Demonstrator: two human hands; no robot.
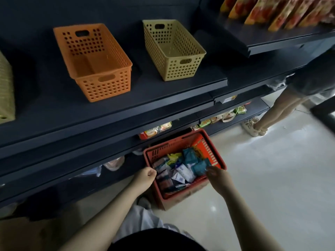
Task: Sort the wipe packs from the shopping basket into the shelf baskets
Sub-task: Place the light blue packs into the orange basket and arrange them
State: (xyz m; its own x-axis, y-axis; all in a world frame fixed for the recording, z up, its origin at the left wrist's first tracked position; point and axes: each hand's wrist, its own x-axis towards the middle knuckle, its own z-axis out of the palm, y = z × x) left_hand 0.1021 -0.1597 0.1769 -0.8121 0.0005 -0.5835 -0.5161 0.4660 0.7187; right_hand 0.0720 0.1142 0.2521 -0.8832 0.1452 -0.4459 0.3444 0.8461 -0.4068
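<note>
Closest to you, both bare forearms reach down over the pale floor [272,187] toward the red shopping basket [181,200], which sits on the floor right against the foot of the dark shelf unit. Your left hand [146,175] is balled up with the fingers curled in and nothing visible inside it, just outside the basket's near left corner; whether it touches the rim is unclear. Your right hand [216,176] is over the basket's near right edge, its fingers pointing in at a teal pack [199,167], but it is blurred, so you cannot tell whether it is parted or pinching. The wipe packs [181,172] lie in a loose heap inside the shopping basket: white, teal, yellow and dark ones, overlapping. Higher up, on the wide dark shelf [145,98], an orange basket [103,84] stands left of a beige basket [178,69], apart from each other, both holding nothing. A pale green basket [6,91] shows at the left edge. Far right, another person's legs [277,109] stand by the shelves.
</note>
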